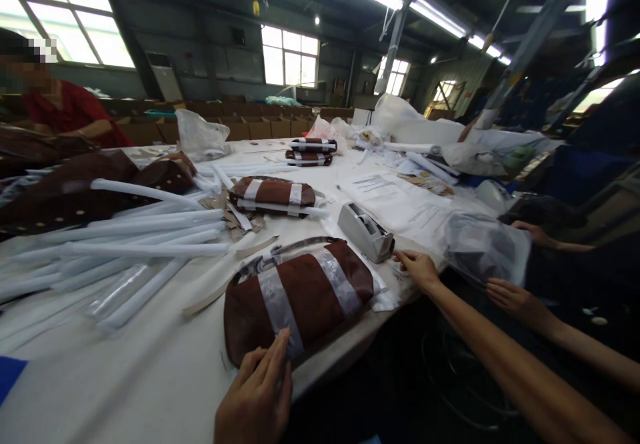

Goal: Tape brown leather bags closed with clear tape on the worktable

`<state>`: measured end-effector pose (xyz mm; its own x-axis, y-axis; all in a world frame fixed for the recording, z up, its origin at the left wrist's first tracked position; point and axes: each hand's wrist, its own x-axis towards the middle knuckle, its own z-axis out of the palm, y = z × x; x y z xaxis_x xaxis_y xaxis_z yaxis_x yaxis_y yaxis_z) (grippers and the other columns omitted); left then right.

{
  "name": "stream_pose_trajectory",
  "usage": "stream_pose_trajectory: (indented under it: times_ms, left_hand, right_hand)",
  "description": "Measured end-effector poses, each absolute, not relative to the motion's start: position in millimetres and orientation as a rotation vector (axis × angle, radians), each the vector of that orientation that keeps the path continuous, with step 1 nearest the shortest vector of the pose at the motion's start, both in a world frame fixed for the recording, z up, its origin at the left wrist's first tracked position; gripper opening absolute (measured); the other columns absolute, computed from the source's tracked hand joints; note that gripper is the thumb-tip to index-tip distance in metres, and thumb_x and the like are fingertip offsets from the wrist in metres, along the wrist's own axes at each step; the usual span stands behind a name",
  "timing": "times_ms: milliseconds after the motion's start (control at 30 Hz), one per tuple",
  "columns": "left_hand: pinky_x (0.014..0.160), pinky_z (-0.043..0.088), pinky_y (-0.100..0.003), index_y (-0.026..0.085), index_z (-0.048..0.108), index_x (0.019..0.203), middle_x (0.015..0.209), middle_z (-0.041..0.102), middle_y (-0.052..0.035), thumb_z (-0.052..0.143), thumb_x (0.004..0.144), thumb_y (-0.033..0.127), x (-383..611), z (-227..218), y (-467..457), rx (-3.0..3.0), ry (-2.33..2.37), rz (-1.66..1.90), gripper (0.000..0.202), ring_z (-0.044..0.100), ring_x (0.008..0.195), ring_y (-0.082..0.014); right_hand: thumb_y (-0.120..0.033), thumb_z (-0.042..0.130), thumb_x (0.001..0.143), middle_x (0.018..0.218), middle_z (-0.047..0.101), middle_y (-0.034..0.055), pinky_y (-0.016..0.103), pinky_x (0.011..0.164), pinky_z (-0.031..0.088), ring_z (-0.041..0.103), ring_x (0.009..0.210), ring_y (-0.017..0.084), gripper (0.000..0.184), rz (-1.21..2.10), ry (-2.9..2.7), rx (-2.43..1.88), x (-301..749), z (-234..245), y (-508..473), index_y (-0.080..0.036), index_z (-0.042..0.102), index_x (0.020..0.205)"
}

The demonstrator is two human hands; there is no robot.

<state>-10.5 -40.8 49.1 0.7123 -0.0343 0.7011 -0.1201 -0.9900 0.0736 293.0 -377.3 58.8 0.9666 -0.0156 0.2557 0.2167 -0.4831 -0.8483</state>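
A brown handbag (pixel 310 297) lies on the white table in front of me, with two clear plastic strips (pixel 280 304) wrapped across its body. My left hand (pixel 260 384) is closed at the bag's near side, its fingertips pressed on the left strip. To the bag's upper right stands a grey tape dispenser (pixel 365 231). My right hand (pixel 419 269) reaches to the dispenser's near end with thumb and forefinger pinched. Whatever is between those fingers is too small to make out. The bag's handle (pixel 300 245) lies along its far side.
White foam tubes (pixel 145 249) and brown bags (pixel 70 191) fill the left. More strapped handbags (pixel 275 195) lie beyond mine. Printed sheets (pixel 395 194) rest past the dispenser. At right, a co-worker's hands (pixel 520 304) hold a clear plastic bag (pixel 485 247). Another person in red (pixel 75 114) is far left.
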Motion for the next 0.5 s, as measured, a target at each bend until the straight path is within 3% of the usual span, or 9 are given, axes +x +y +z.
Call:
stream_pose_trajectory:
  times_ms: [200,367,500]
  left_hand:
    - [0.082,0.047,-0.027,0.017,0.054,0.140,0.114,0.075,0.0018,0.051,0.096,0.017,-11,46,-40,2.791,-0.113,1.115,0.045,0.063,0.090,-0.0171]
    - [0.088,0.049,-0.030,0.016,0.052,0.142,0.119,0.073,0.0005,0.056,0.092,0.015,-12,43,-38,2.774,-0.144,1.045,0.050,0.062,0.092,-0.0187]
    - [0.092,0.051,-0.031,0.016,0.050,0.144,0.123,0.071,-0.0004,0.058,0.090,0.013,-16,41,-40,2.751,-0.084,0.962,0.054,0.061,0.095,-0.0188]
  right_hand:
    - [-0.033,0.067,0.083,0.093,0.076,0.0075,0.037,0.088,0.051,0.068,0.091,0.025,0.019,-0.395,-0.665,-2.322,255,108,-411,-0.023,0.079,0.094]
    - [-0.013,0.050,0.099,0.105,0.075,0.0073,0.032,0.083,0.053,0.067,0.092,0.019,0.032,-0.583,-1.736,-2.290,211,160,-376,-0.022,0.066,0.126]
    - [-0.011,0.056,0.096,0.096,0.075,0.0061,0.029,0.072,0.051,0.065,0.080,0.016,0.028,-0.412,-2.038,-1.981,172,187,-304,-0.019,0.064,0.122]
